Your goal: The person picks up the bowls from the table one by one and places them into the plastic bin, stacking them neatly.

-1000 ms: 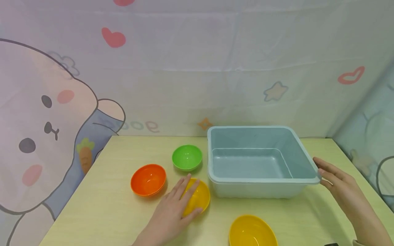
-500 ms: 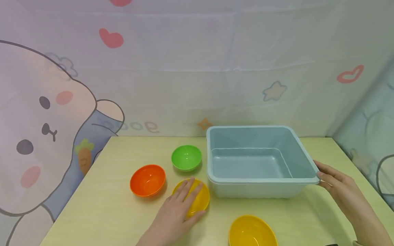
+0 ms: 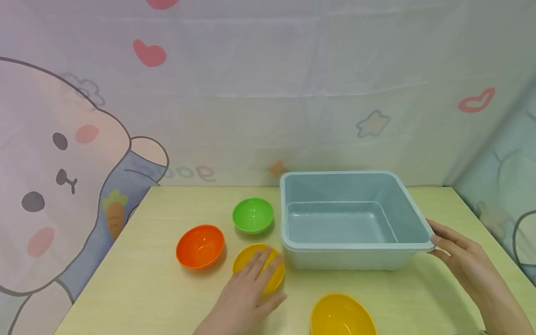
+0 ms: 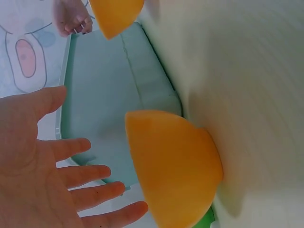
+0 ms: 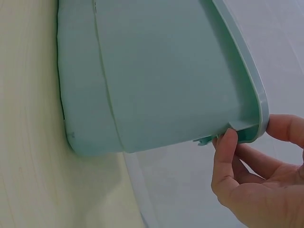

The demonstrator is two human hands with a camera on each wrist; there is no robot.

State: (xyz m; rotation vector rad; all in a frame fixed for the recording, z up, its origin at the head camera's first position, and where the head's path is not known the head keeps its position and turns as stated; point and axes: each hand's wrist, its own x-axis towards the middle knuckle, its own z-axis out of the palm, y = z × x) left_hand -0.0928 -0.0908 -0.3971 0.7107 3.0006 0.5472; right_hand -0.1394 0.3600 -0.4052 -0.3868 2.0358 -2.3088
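Observation:
My left hand (image 3: 247,300) hovers over a yellow bowl (image 3: 243,258) left of the blue-green plastic basin (image 3: 356,245), its fingers spread. In the left wrist view a gap shows between the palm and this yellow bowl (image 4: 175,166), though one fingertip overlaps its rim, so contact there is unclear. At the basin's right front corner, my right hand (image 3: 465,260) pinches the rim. The right wrist view shows the thumb on the outer side and curled fingers under the lip of the basin (image 5: 156,71). The basin stands upright with nothing in it.
A green bowl (image 3: 253,215) stands behind the yellow one, and an orange bowl (image 3: 201,246) to its left. Another yellow bowl (image 3: 343,316) sits at the front, cut off by the frame. A printed cloth (image 3: 251,93) hangs behind the table (image 3: 138,279).
My left hand has shifted right and towards me, its fingers loosening from the yellow bowl. The right hand stays at the basin's corner, its thumb now closer on the rim.

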